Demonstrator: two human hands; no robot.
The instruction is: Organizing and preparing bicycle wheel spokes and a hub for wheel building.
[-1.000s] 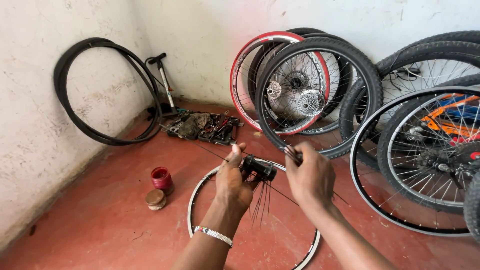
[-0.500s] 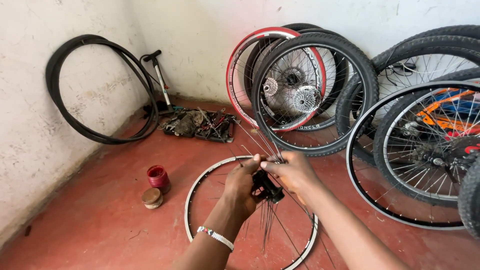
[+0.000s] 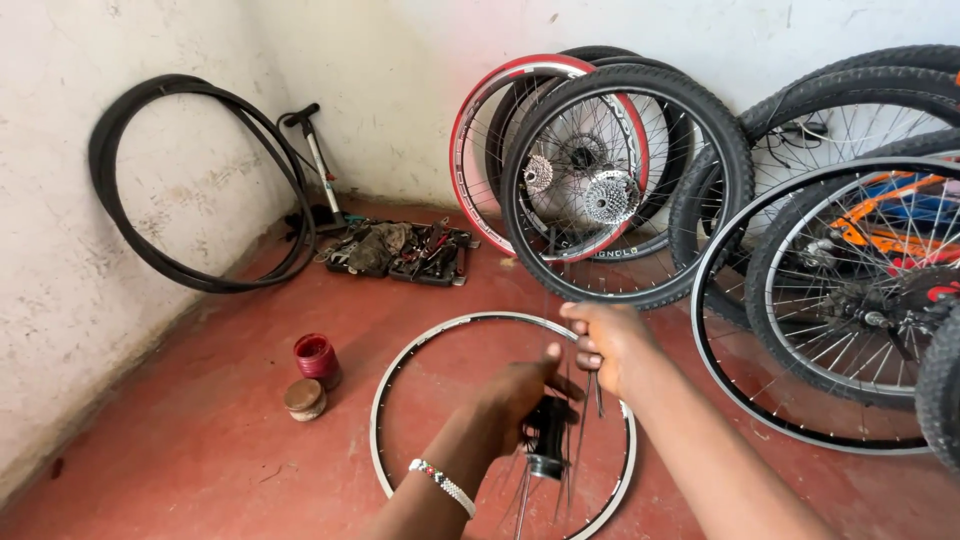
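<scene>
Wheels [image 3: 625, 180] with black tyres lean in a row against the white wall, the nearest ones at the right edge of the view, with an orange bicycle frame [image 3: 880, 235] showing behind their spokes. One wheel has a red rim [image 3: 470, 150], and cassette sprockets show at two of the hubs. Against the left wall stands a loose black tyre [image 3: 135, 215], and beside it, in the corner, an upright floor pump [image 3: 318, 170]. A dark tray of tools [image 3: 405, 250] lies on the red floor [image 3: 180, 440] just in front of the pump.

Closer in, a bare silver rim [image 3: 400, 370] lies flat on the floor, below the two hands. The left hand [image 3: 520, 385], a beaded band on its wrist, is closed around a black hub [image 3: 547, 440] held over the rim, with loose spokes [image 3: 575, 460] hanging from the hub. The right hand [image 3: 605, 345] is clenched just beside it, pinching the upper ends of some spokes. Left of the rim sit a small red tin [image 3: 316, 357] and, touching it, a small brown lid [image 3: 304, 398].
</scene>
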